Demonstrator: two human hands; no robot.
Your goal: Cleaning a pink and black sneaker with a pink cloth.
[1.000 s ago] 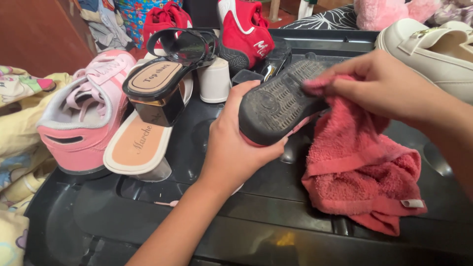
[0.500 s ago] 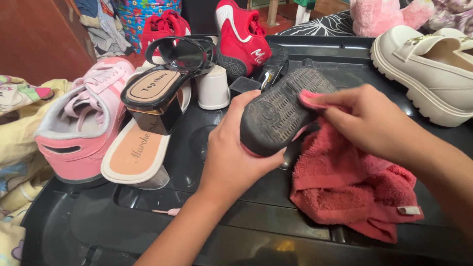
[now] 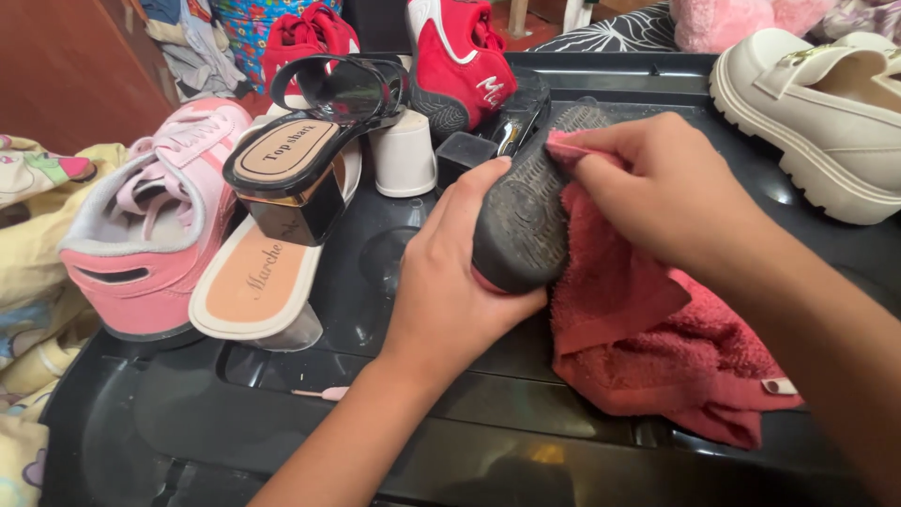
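Our left hand (image 3: 450, 282) grasps a black rubber-soled shoe (image 3: 530, 216), sole up, while our right hand (image 3: 657, 188) clenches a red terry towel (image 3: 648, 347) against it.

Around one black tray (image 3: 582, 441) sit two red sneakers (image 3: 465, 66), one pink sneaker (image 3: 155, 235), two heeled sandals (image 3: 300, 164), one cream loafer (image 3: 817, 117), one dark-soled shoe (image 3: 526, 211) and one pink towel (image 3: 657, 347).
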